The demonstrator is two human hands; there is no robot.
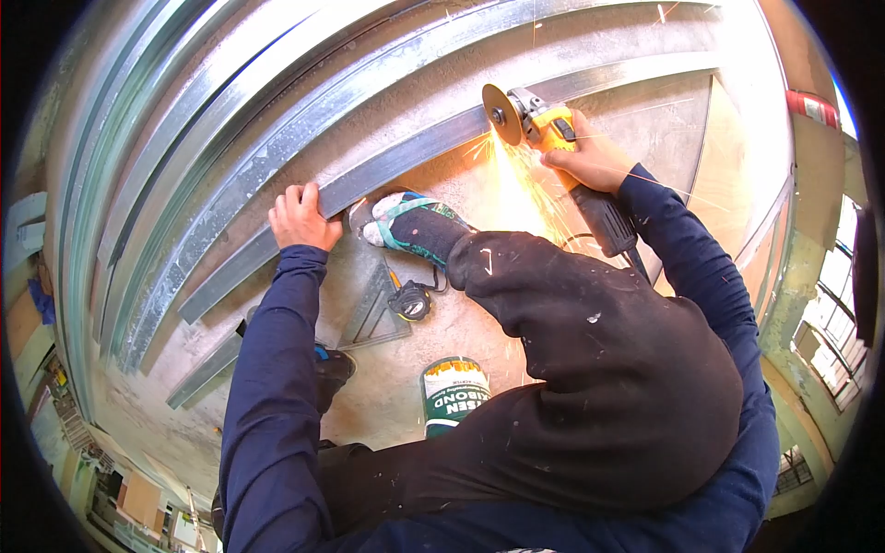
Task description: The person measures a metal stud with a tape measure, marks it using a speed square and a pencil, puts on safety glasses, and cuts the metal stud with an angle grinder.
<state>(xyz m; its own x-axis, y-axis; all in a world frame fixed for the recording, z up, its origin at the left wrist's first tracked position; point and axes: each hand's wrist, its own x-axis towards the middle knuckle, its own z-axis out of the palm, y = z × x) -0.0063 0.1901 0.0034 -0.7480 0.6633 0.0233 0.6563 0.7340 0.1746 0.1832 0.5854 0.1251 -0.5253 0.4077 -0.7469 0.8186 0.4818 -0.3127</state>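
Note:
My right hand is wrapped around a yellow and black angle grinder. Its brown cutting disc meets a long grey metal bar, and bright sparks stream down from the contact. Over the near part of that bar, my left hand presses with curled fingers. My sandalled foot rests against the bar, between the two hands. The grinder's cord trails down past my right forearm.
Several long metal bars lie side by side beyond the one being cut. A tape measure, a triangular set square and a green and white can sit on the floor close to my legs. A short metal piece lies at the left.

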